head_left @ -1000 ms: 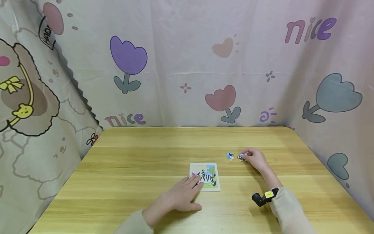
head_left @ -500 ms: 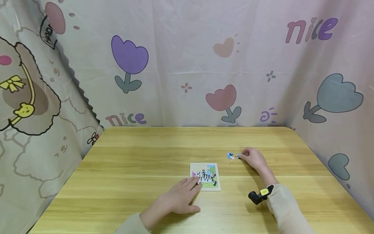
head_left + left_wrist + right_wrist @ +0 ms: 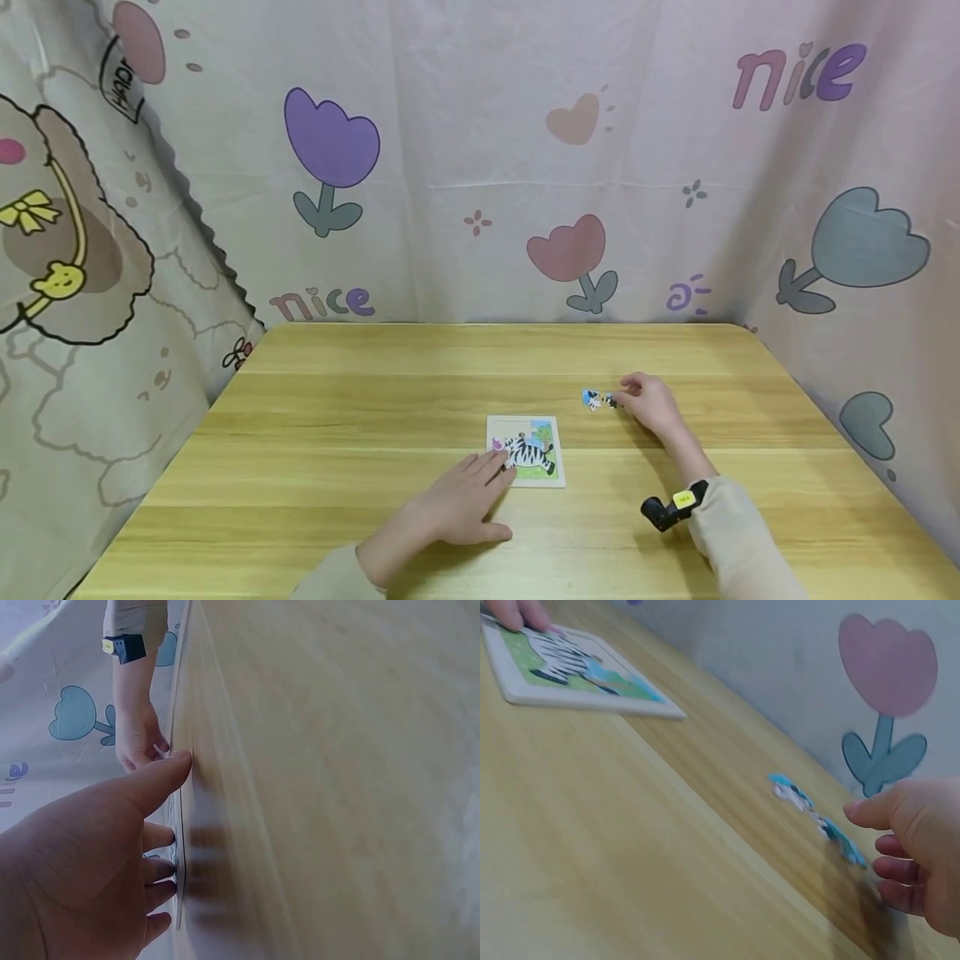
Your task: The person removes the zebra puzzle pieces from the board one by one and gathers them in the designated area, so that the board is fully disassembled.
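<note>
My left hand (image 3: pixel 468 500) rests with straight fingers on the lower left of a zebra jigsaw puzzle (image 3: pixel 532 456) in a white frame. In the left wrist view the left hand (image 3: pixel 90 855) has its fingertips at the thin puzzle frame (image 3: pixel 180 907). Beyond the puzzle to the right, two loose puzzle pieces lie side by side: a blue-and-white one (image 3: pixel 791 791) and a dark-patterned one (image 3: pixel 840 838). Just beside the dark-patterned piece hovers my right hand (image 3: pixel 922 847), thumb and fingers apart with nothing visible between them. The upper left of the puzzle shows bare backing.
A pale wooden table (image 3: pixel 337 400) bears everything. Behind it hangs a printed curtain (image 3: pixel 450 125) with flowers, close to the table's back edge. A black camera (image 3: pixel 660 512) sits on the right wrist.
My right hand has moved a little left, and the dark-patterned puzzle piece has slid left, up against or close to the other piece. The fingers have come off it. My left hand has hardly moved.
</note>
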Action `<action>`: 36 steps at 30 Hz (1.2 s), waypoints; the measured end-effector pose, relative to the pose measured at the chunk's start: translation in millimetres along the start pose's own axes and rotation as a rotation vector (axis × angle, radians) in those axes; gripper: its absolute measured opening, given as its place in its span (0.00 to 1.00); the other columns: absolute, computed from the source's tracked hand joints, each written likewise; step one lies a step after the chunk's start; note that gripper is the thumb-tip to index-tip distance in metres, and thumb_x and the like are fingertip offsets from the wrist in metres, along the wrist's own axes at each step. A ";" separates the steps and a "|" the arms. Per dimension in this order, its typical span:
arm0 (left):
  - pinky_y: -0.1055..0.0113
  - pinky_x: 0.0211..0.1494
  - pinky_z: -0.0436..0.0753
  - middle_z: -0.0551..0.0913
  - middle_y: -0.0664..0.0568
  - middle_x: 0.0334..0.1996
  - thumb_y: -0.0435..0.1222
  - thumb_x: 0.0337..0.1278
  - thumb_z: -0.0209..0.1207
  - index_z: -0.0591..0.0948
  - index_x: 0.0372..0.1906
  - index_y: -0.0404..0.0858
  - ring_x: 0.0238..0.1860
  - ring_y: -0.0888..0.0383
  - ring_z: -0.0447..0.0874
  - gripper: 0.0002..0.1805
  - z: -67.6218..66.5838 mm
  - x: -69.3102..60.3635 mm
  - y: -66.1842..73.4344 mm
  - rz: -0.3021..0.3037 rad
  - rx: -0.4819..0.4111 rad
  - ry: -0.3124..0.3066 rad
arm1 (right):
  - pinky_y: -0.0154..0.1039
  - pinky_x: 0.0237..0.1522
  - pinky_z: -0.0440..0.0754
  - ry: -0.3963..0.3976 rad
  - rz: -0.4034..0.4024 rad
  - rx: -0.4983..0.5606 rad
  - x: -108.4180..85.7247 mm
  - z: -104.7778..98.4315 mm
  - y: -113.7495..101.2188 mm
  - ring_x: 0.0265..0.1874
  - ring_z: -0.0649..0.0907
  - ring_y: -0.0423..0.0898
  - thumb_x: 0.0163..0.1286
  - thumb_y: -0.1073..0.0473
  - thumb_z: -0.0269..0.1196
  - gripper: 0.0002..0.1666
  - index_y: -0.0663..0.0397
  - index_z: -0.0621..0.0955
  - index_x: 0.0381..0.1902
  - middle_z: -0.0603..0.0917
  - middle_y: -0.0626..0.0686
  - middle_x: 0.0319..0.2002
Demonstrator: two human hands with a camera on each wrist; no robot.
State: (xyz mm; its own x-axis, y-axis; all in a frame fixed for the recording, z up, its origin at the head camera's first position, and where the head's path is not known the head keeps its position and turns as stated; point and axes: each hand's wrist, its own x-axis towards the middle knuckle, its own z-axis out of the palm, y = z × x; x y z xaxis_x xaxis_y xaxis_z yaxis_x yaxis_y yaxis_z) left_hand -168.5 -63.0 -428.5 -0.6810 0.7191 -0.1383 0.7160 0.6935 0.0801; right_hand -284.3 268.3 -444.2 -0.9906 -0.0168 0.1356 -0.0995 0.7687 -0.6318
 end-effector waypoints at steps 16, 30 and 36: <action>0.56 0.71 0.52 0.51 0.44 0.71 0.62 0.56 0.49 0.57 0.71 0.40 0.71 0.49 0.48 0.44 -1.7 3.7 0.9 0.004 -0.010 -0.009 | 0.50 0.46 0.77 -0.083 -0.131 0.168 -20.6 46.7 -65.2 0.42 0.79 0.53 0.58 0.60 0.66 0.23 0.67 0.77 0.50 0.80 0.57 0.42; 0.57 0.71 0.52 0.51 0.45 0.71 0.62 0.56 0.48 0.57 0.71 0.41 0.71 0.50 0.48 0.44 -1.0 6.4 0.0 -0.005 -0.014 -0.018 | 0.51 0.46 0.74 -0.087 -0.164 0.033 -45.8 66.1 -74.2 0.44 0.73 0.52 0.51 0.55 0.71 0.25 0.63 0.81 0.46 0.76 0.55 0.42; 0.56 0.70 0.54 0.52 0.44 0.71 0.62 0.57 0.49 0.58 0.70 0.40 0.71 0.49 0.49 0.43 -1.7 5.9 0.1 0.008 -0.010 -0.008 | 0.51 0.49 0.72 -0.053 -0.202 -0.033 -48.9 69.4 -75.1 0.46 0.72 0.53 0.50 0.56 0.72 0.23 0.61 0.82 0.43 0.77 0.55 0.43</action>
State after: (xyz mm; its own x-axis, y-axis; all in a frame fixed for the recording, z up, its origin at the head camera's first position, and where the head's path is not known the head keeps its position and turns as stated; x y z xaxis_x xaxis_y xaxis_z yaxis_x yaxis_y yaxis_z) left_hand -172.7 -58.6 -427.6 -0.6742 0.7240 -0.1459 0.7196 0.6884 0.0907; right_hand -234.9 167.1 -456.3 -0.9544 -0.2058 0.2164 -0.2947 0.7665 -0.5707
